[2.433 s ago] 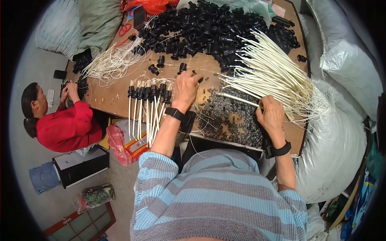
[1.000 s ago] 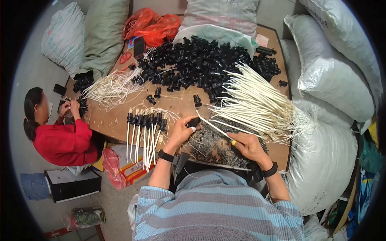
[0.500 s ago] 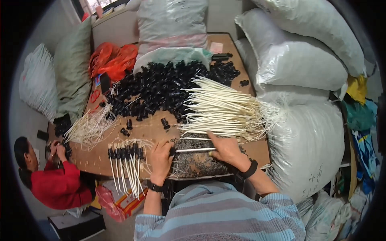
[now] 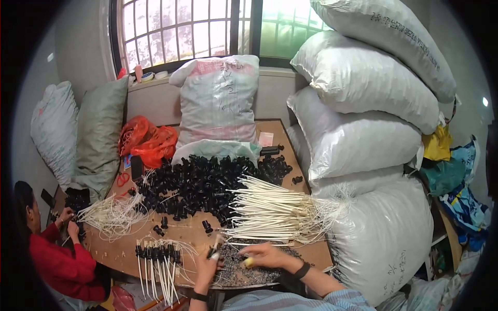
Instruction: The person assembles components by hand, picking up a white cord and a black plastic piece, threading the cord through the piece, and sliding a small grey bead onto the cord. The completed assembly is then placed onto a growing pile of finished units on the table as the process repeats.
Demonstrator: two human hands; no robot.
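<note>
My left hand (image 4: 206,267) is closed around a small black plastic fitting (image 4: 211,252), with a pale end showing at the fingers. My right hand (image 4: 267,256) is a short way to the right, palm down, fingers apart and seemingly holding nothing; a yellow covering shows at a fingertip. Below it spreads a heap of small dark grey pieces (image 4: 262,276). Just beyond lies a thick bundle of cream-white tubes (image 4: 270,210) with thin wires at their right ends. Left of my left hand, a row of white tubes with black fittings (image 4: 158,254) overhangs the table's front edge.
A large heap of black fittings (image 4: 205,184) covers the table's middle, with loose white wires (image 4: 116,215) to its left. Red scissors (image 4: 122,179) lie beyond them. Stuffed white sacks (image 4: 381,233) rise at the right. A person in red (image 4: 65,262) works at the left end.
The view has tilted up, showing the window. My right hand has left the white tube stretched between both hands; my left hand has turned upward with the black fitting.
</note>
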